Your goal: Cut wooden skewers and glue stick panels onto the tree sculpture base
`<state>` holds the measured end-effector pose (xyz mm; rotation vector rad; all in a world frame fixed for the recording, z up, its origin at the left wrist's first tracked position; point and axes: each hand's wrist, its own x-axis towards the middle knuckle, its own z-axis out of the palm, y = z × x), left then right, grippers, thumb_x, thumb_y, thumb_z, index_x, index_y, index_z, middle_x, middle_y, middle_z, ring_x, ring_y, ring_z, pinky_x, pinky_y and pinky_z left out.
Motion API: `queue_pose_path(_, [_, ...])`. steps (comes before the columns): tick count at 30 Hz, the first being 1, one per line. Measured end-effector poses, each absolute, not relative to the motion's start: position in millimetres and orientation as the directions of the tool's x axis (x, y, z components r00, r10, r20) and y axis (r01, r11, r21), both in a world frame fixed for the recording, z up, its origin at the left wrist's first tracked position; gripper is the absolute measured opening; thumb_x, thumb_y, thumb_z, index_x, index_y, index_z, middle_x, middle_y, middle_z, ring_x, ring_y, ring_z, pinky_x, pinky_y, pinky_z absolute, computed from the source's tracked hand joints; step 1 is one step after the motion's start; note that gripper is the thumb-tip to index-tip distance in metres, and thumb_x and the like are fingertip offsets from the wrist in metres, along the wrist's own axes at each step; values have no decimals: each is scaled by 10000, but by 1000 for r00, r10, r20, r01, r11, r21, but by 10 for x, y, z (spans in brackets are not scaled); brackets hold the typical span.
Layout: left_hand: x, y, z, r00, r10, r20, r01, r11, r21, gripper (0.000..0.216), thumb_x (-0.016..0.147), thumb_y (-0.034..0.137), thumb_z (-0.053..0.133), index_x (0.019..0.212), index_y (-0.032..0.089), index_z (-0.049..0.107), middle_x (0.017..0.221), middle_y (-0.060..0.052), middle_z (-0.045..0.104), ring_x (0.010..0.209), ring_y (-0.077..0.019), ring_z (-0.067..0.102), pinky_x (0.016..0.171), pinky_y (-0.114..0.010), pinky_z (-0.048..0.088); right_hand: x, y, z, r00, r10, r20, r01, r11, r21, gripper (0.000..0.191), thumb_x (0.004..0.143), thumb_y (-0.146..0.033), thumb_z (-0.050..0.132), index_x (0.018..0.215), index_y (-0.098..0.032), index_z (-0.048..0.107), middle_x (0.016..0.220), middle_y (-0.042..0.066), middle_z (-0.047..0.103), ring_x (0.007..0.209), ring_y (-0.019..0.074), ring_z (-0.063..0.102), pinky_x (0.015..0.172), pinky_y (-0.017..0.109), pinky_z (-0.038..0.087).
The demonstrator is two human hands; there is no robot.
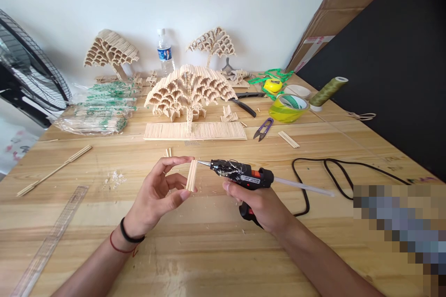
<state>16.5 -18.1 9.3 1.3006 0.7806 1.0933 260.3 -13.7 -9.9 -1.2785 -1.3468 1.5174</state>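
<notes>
Between the thumb and fingers of my left hand is a small bundle of wooden sticks, held tilted above the table. My right hand grips a black hot glue gun by its handle. The gun's metal nozzle points left and sits at the upper end of the bundle; whether it touches cannot be told. A clear glue stick sticks out of the gun's back. Two short sticks lie just beyond my left hand. Farther back stands a tree-shaped stick model on a flat stick base.
A clear ruler and joined sticks lie at left. Bagged sticks, a fan and a water bottle stand behind. At right are purple snips, yellow tape, a thread spool and a black cord.
</notes>
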Motion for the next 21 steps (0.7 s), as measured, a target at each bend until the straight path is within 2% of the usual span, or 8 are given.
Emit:
queue_pose_path(4, [167,-181,91,336,933,129,-177,-72,982,436,881,231,766,1284,299,614,1450,-101,524,888,-170,740,796,-310,590,2600,-130,-81,-207,957,-204,140,-178,-974,434,855,-561,663,648,-212,507,622,-21,465,619,146,425,575,296,334])
queue_pose_path(7, [148,-159,89,313,942,123,-160,-76,984,453,865,219,779,1279,306,616,1459,-94,512,877,-159,725,786,-313,584,2588,-102,-34,-174,972,-160,238,-117,-964,453,875,-581,648,641,-214,521,623,-12,506,612,154,461,583,297,382])
queue_pose_path(11, [66,-71,62,213,971,109,-155,-76,985,457,830,214,801,1246,293,628,1439,-85,506,847,-134,672,681,-268,549,2584,-39,-48,-157,987,-17,335,37,-941,342,872,-538,677,781,-215,611,695,-4,588,655,169,532,634,294,448])
queue_pose_path(15, [-76,81,-20,69,992,108,-159,-96,983,403,784,227,812,1147,257,640,1311,-51,514,794,-102,603,632,-239,509,2595,20,-84,-146,986,82,384,133,-914,274,843,-460,719,903,-205,637,773,5,633,686,164,585,647,270,467])
queue_pose_path(18, [-196,195,-78,-18,994,107,-166,-109,980,354,779,226,770,1098,234,617,1245,-33,520,745,-85,587,654,-247,492,2553,83,-44,-226,968,108,420,197,-886,259,855,-417,715,975,-197,652,810,11,650,718,167,615,668,266,473])
queue_pose_path(21, [-283,263,-103,-86,992,96,-201,-112,973,330,795,242,709,1103,228,589,1200,-23,532,711,-82,585,652,-252,457,2404,217,-3,-383,915,129,467,312,-827,220,852,-377,723,949,-198,638,769,-8,630,682,164,585,642,268,440])
